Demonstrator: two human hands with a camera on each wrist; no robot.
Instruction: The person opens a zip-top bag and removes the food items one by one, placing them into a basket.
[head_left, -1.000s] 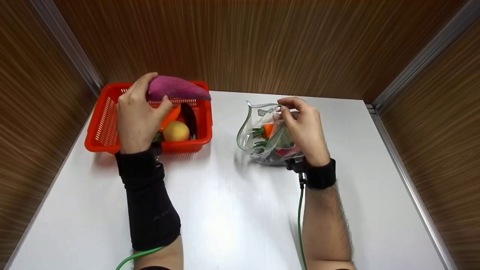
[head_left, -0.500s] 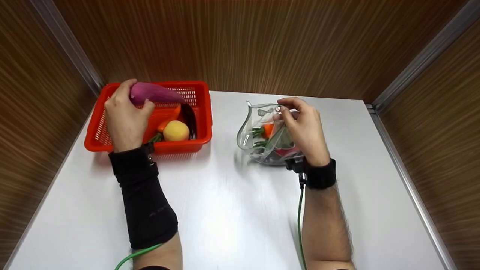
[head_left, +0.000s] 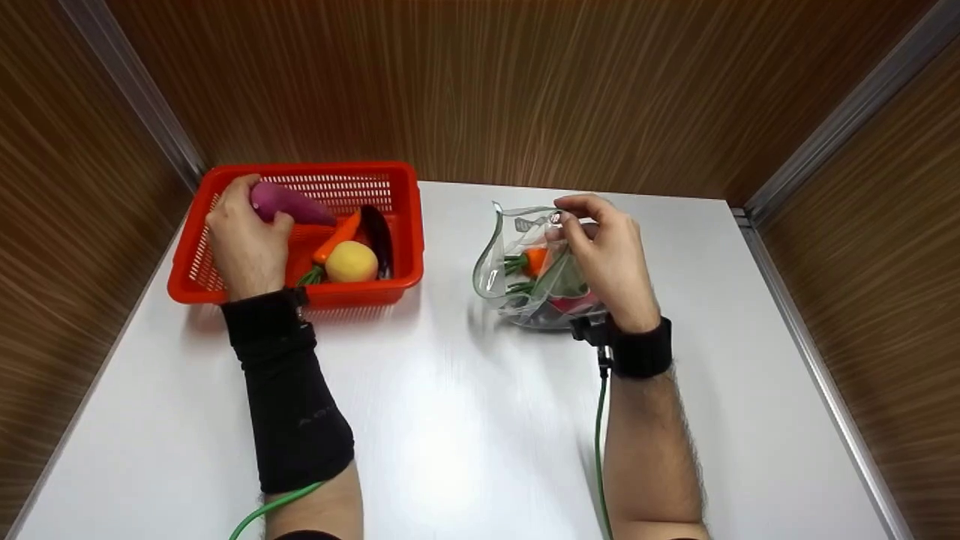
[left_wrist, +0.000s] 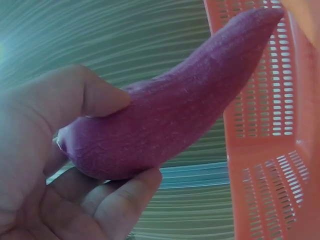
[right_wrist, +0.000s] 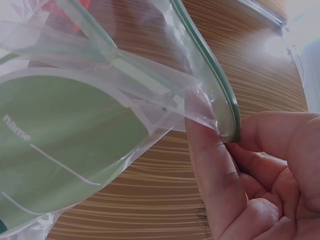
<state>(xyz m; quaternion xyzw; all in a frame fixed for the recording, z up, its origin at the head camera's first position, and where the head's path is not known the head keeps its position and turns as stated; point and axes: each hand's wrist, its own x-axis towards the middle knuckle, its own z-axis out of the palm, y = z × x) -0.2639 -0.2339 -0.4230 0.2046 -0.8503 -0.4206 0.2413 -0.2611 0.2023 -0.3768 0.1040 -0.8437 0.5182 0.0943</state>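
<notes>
My left hand (head_left: 249,244) grips a purple sweet potato (head_left: 294,205) by its thick end, over the left part of a red plastic basket (head_left: 415,255). In the left wrist view the thumb lies on one side of the sweet potato (left_wrist: 165,115), fingers on the other, and its thin tip points towards the basket's slotted wall (left_wrist: 272,100). At the right, my right hand (head_left: 616,262) pinches the rim of a clear zip bag (head_left: 489,277) between thumb and finger. The bag's mouth gapes to the left. Its green label (right_wrist: 65,145) shows in the right wrist view.
Inside the basket lie an orange carrot (head_left: 335,240), a yellow round fruit (head_left: 352,262) and a dark eggplant (head_left: 379,238). Within the bag are a carrot (head_left: 535,261) and something pinkish red (head_left: 576,303). Wood-grain panels (head_left: 480,90) wall the white table (head_left: 442,420).
My left hand has moved left and lower with the sweet potato, bringing it from above the basket's back rim down into the basket. My right hand and the bag stay put.
</notes>
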